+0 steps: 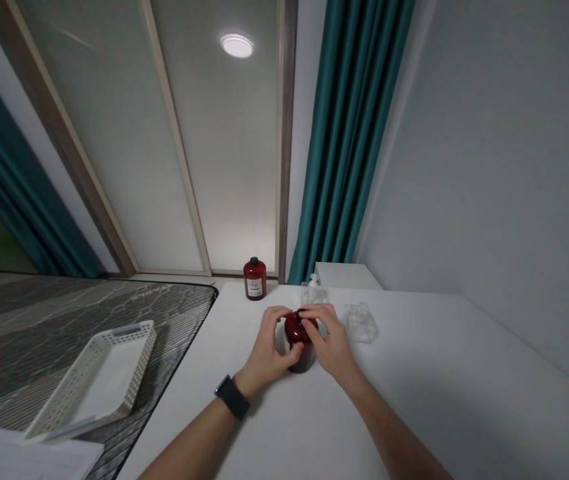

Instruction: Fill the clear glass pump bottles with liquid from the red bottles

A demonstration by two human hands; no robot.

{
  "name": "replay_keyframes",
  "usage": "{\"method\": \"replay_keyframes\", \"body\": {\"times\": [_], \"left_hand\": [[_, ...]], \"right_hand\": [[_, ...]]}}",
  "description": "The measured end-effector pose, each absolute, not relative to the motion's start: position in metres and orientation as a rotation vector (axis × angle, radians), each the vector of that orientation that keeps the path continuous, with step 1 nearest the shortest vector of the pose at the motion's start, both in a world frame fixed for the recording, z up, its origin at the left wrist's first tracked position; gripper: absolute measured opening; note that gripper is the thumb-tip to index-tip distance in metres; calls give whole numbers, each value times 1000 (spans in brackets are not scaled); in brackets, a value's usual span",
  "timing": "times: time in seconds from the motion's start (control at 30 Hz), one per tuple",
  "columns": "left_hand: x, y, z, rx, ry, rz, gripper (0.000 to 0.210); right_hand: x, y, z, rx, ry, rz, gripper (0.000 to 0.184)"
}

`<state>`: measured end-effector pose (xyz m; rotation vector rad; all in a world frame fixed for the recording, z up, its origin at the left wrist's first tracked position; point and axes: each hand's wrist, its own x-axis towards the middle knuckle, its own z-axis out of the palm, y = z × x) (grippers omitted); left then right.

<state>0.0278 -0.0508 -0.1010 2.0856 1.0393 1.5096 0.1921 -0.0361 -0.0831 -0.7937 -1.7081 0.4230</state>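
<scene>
A dark red bottle (296, 329) stands upright on the white table (284, 427) in front of me. Wrapped round its side is my left hand (270, 347), thumb at the front, with a black watch on that wrist. My right hand (329, 337) pinches the black cap (300, 313) at the bottle's top, partly covering it. Whether the cap is loose or seated, I cannot tell. Farther back, at the table's far left corner, a second red bottle (254, 280) with a white label and black cap stands upright.
Clear crumpled plastic (360, 323) lies right of my hands. Behind them stands a clear container with a white pump top (313, 281). A white box (347, 275) sits past the far edge. Left of the table, a white basket (94, 380) and papers (29, 457) rest on a dark striped surface.
</scene>
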Motion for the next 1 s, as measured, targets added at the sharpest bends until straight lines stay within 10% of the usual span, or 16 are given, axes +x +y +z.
{"method": "replay_keyframes", "body": {"times": [1.0], "left_hand": [[28, -50, -104, 2140, 974, 1522, 43]], "right_hand": [[193, -48, -102, -847, -1605, 588, 30]]}}
